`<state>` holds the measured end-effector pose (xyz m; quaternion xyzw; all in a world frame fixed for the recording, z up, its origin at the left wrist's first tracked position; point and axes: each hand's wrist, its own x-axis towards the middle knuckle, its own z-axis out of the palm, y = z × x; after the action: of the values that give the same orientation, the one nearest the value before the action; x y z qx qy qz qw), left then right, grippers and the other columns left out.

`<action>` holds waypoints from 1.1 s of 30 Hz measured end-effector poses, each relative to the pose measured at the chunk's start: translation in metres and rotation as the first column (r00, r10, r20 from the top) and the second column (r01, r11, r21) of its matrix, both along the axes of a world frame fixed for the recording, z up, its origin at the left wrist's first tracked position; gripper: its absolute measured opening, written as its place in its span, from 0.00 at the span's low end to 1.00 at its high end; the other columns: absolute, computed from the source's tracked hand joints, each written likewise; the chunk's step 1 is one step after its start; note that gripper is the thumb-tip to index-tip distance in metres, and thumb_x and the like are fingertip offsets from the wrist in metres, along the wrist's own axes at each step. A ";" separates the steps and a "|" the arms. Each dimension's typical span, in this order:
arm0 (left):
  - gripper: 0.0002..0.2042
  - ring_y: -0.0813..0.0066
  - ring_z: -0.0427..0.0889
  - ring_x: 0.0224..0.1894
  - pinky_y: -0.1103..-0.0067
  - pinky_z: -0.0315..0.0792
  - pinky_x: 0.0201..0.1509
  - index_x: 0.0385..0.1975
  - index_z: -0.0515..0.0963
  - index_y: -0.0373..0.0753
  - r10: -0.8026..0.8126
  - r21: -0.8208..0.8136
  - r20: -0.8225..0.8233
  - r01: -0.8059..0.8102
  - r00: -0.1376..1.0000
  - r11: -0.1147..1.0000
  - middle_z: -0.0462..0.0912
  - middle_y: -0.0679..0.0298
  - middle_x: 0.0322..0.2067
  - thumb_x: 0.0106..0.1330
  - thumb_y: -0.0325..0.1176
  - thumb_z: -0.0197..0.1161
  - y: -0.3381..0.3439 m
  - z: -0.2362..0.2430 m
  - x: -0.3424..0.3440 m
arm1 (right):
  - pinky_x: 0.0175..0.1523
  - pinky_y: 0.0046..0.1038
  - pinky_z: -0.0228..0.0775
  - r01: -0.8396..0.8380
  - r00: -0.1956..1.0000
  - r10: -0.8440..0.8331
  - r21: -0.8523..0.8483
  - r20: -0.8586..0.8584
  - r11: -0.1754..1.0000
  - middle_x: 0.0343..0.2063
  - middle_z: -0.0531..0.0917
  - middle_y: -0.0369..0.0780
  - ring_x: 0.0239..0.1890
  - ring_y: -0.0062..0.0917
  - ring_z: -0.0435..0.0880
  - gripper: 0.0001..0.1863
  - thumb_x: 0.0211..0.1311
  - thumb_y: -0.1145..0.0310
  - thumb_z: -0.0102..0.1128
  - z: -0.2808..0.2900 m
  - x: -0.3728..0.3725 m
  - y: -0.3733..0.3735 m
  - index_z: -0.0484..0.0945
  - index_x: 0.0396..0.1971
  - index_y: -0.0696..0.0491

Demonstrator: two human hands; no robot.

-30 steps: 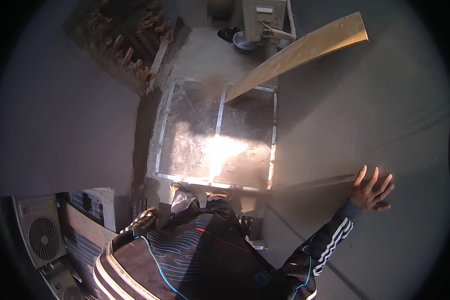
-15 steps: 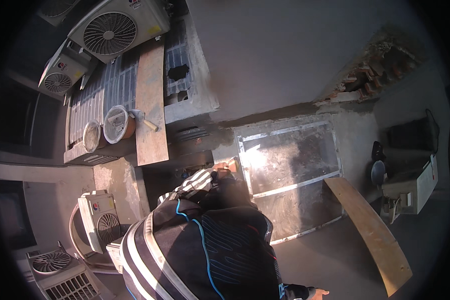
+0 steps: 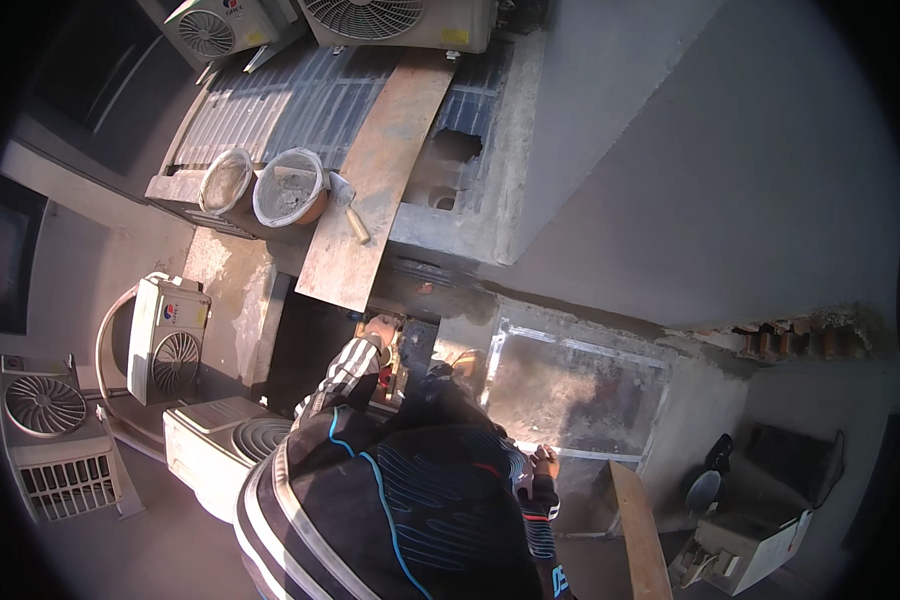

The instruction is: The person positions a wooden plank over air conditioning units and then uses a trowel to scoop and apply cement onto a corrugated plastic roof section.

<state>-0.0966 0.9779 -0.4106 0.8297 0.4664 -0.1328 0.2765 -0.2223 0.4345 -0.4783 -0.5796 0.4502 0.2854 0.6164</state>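
My left hand (image 3: pixel 380 328), in a dark sleeve with white stripes, reaches to the edge of a dark opening below the end of a long board. Its fingers are bent and look closed; what they grip is too small to make out. Beside it are small red and yellow bits (image 3: pixel 388 374), not clear in kind. My right hand (image 3: pixel 545 460) is raised at the right of my body, in front of a framed panel (image 3: pixel 580 385). Its fingers look loosely bent and apart, with nothing visible in them. Dark clothing hides the area between the hands.
A trowel (image 3: pixel 351 212) lies on the wooden board (image 3: pixel 370 190). Next to it stand a lined bucket of grey material (image 3: pixel 290 190) and another lined bucket (image 3: pixel 227 182). Air-conditioner units (image 3: pixel 170 340) stand at left. Another board (image 3: pixel 638 530) leans at lower right, near broken brickwork (image 3: pixel 800 337).
The view has swung right. My left hand has moved left to the dark opening's edge. My right hand, earlier low with fingers stretched out, has come up beside the framed panel.
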 end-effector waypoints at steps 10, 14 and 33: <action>0.18 0.58 0.82 0.41 0.69 0.73 0.47 0.39 0.78 0.35 0.335 -0.698 0.127 -0.156 0.934 0.699 0.83 0.52 0.37 0.61 0.45 0.57 -0.073 -0.095 -0.090 | 0.29 0.32 0.68 0.069 0.993 -0.094 -0.292 -0.070 0.954 0.32 0.82 0.37 0.29 0.30 0.82 0.16 0.57 0.63 0.64 0.033 0.046 -0.134 0.77 0.45 0.47; 0.11 0.66 0.81 0.33 0.71 0.72 0.38 0.39 0.77 0.41 0.425 -0.808 0.164 -0.126 0.890 0.576 0.82 0.57 0.33 0.63 0.40 0.58 -0.089 -0.083 -0.153 | 0.32 0.37 0.70 -0.084 0.995 0.071 -0.229 -0.065 0.970 0.33 0.83 0.38 0.32 0.32 0.83 0.15 0.57 0.67 0.62 0.001 0.046 -0.130 0.77 0.45 0.47; 0.09 0.73 0.81 0.44 0.79 0.73 0.52 0.39 0.81 0.37 0.091 -0.284 0.071 -0.068 0.993 0.956 0.82 0.60 0.42 0.64 0.29 0.55 -0.109 -0.003 -0.276 | 0.45 0.39 0.75 -0.332 0.907 0.421 0.586 -0.019 0.739 0.40 0.81 0.51 0.42 0.39 0.81 0.23 0.65 0.64 0.51 -0.045 0.047 0.001 0.64 0.59 0.53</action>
<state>-0.3728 0.8688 -0.4135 0.7674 0.4639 -0.1516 0.4158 -0.1750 0.4355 -0.5229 -0.4244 0.2622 0.5681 0.6545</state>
